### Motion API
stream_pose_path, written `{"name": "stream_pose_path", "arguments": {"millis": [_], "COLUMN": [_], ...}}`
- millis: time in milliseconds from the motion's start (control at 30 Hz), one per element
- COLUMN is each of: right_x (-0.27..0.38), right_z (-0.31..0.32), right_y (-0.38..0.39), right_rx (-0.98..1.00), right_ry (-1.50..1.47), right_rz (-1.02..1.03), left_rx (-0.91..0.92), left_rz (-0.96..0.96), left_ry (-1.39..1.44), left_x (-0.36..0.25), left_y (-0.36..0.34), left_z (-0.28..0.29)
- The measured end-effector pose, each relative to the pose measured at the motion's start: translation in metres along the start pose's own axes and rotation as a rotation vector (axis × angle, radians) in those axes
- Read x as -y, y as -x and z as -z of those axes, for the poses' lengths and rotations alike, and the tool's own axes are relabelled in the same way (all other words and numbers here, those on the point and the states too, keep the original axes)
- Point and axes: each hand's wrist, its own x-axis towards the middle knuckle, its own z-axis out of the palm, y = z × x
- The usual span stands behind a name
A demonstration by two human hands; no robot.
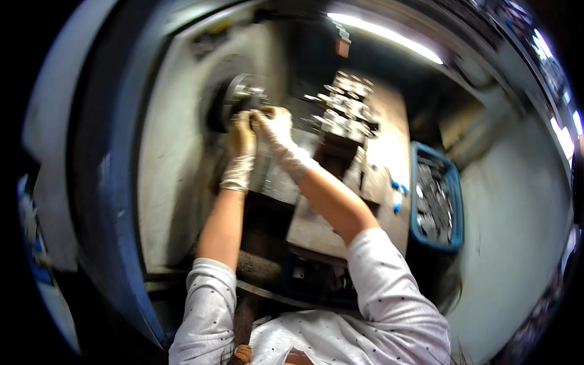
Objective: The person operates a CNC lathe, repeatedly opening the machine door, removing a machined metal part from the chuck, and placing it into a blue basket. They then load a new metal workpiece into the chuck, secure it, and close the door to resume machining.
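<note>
Both hands are seen raised inside a machine enclosure, gloved, at the round metal chuck [238, 97]. The left hand [241, 135] is curled just below the chuck; the right hand [275, 125] is pressed against it from the right side. The two hands are touching. Whatever is gripped is hidden by the gloves, and how far the fingers are closed cannot be told. A tool block [347, 106] is blurred. A blue crate [453, 201] of grey parts is noted at right.
</note>
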Motion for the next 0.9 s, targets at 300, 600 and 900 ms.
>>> {"name": "stream_pose_path", "arguments": {"millis": [300, 600, 900], "right_x": [0.052, -0.004, -0.138], "right_z": [0.048, 0.233, 0.439], "right_y": [0.043, 0.146, 0.135], "right_rx": [0.130, 0.194, -0.095], "right_ry": [-0.573, -0.210, 0.938], "right_rz": [-0.480, 0.181, 0.024], "left_rx": [0.044, 0.219, 1.047], "left_rz": [0.036, 0.025, 0.380], "left_ry": [0.370, 0.472, 0.186], "left_x": [0.009, -0.137, -0.075], "left_y": [0.001, 0.172, 0.344], "left_z": [-0.003, 0.078, 0.071]}}
